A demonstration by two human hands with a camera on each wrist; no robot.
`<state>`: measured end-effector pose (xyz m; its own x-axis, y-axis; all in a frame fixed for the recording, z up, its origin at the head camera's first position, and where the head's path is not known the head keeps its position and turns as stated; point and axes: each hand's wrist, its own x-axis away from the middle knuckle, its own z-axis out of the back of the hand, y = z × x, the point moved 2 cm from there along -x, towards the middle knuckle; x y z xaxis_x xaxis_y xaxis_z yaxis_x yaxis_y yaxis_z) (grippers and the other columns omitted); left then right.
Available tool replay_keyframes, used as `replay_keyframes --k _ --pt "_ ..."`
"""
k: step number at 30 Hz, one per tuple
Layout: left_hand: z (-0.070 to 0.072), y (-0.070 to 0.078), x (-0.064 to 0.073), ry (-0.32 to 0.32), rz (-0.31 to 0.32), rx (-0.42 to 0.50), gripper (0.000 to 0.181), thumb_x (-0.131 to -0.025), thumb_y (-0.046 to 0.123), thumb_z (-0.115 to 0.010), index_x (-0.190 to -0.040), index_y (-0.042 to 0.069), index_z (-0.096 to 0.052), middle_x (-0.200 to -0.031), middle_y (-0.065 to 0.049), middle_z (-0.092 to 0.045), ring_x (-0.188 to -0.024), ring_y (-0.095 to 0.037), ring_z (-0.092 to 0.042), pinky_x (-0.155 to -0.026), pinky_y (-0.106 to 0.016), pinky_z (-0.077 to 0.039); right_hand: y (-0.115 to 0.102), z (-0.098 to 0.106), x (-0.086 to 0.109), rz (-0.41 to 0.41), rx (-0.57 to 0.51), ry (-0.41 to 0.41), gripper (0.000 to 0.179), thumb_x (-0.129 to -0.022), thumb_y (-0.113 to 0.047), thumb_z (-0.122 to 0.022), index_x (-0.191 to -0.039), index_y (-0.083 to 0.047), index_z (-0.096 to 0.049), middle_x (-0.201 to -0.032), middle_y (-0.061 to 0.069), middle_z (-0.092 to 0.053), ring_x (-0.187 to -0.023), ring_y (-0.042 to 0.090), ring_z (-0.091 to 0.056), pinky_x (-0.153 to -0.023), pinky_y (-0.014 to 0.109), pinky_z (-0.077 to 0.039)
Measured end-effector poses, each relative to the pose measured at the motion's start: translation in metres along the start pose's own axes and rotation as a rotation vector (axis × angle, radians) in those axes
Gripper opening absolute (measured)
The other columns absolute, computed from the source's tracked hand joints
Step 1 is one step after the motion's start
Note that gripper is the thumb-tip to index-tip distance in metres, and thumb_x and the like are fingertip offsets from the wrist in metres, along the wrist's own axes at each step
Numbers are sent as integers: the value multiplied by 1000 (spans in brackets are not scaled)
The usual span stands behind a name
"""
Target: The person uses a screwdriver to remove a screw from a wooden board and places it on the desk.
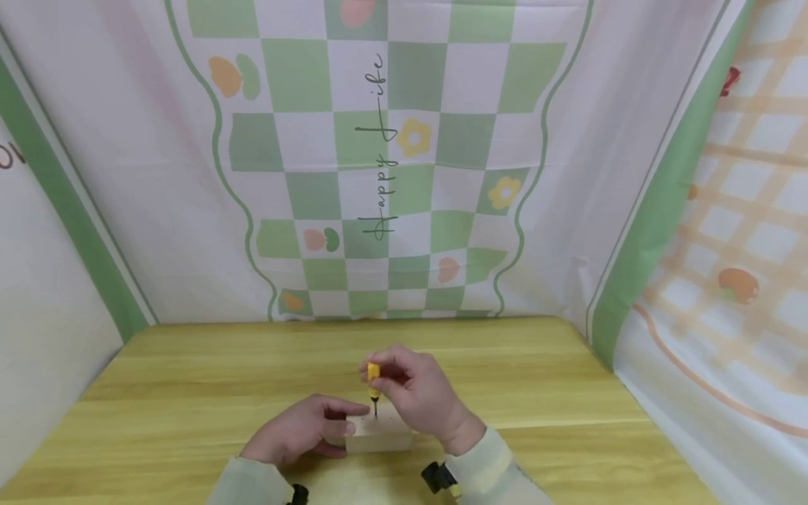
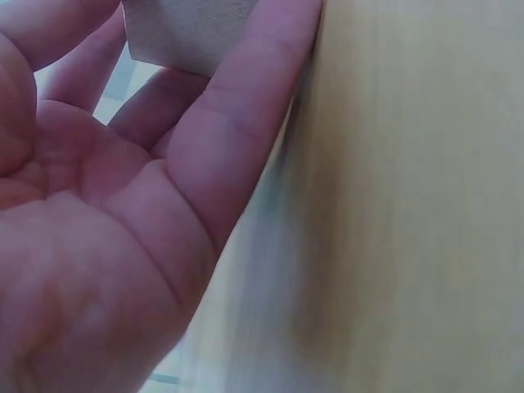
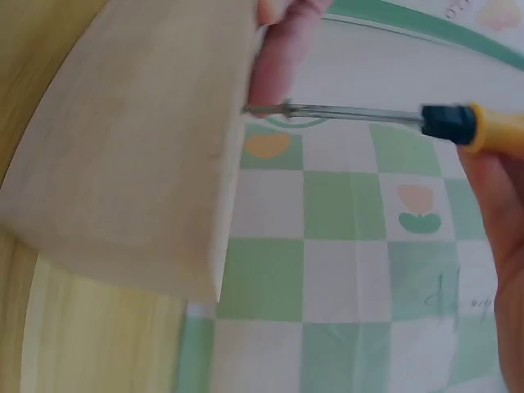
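A pale wooden block [image 1: 379,440] lies on the table in front of me. My left hand [image 1: 309,428] grips its left end, thumb and fingers on the sides and top; in the left wrist view one corner of the block [image 2: 188,33] shows between the fingers. My right hand [image 1: 419,389] holds a screwdriver [image 1: 374,379] by its yellow handle, upright over the block. In the right wrist view the screwdriver's metal shaft [image 3: 356,113] meets the head of a screw [image 3: 266,109], which stands partly out of the block's top face. A left fingertip is close beside the screw.
The wood-grain table [image 1: 189,379] spreads around the block on all sides. Behind it hangs a green-and-white checked cloth [image 1: 410,189], with more cloth at the left and right [image 1: 745,245]. Dark straps [image 1: 438,477] sit at both wrists.
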<state>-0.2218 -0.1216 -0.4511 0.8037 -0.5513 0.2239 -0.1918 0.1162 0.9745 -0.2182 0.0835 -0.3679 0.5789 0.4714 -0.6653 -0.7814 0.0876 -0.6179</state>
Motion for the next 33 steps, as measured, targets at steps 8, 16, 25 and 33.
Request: replay_keyframes --k 8,16,25,33 --pt "0 0 -1 7 -5 -22 43 -94 13 -71 -135 4 -63 -127 -11 -57 -105 -25 -53 -83 -46 -57 -20 -19 0 111 649 245 35 -77 -8 -86 -104 -2 -65 -86 1 -59 -69 9 -56 -59 17 -51" --pt "-2 0 -1 16 1 -10 39 -95 9 -69 -133 4 -64 -133 -10 -56 -105 -25 -52 -83 -47 -57 -26 -30 0 56 698 357 32 -77 2 -84 -104 1 -66 -88 9 -69 -72 15 -67 -61 22 -56" --pt "-3 2 0 9 -4 -3 41 -94 11 -70 -134 4 -64 -131 -12 -56 -101 -24 -52 -84 -46 -56 -26 -26 1 53 643 322 34 -77 6 -80 -105 1 -62 -80 6 -67 -64 12 -64 -54 21 -54" --pt "-1 1 1 -2 -4 16 39 -95 11 -68 -133 4 -65 -142 -14 -50 -113 -27 -55 -85 -46 -56 -11 3 -4 -42 226 4 31 -89 6 -71 -116 -8 -62 -107 1 -70 -70 7 -62 -59 21 -54"
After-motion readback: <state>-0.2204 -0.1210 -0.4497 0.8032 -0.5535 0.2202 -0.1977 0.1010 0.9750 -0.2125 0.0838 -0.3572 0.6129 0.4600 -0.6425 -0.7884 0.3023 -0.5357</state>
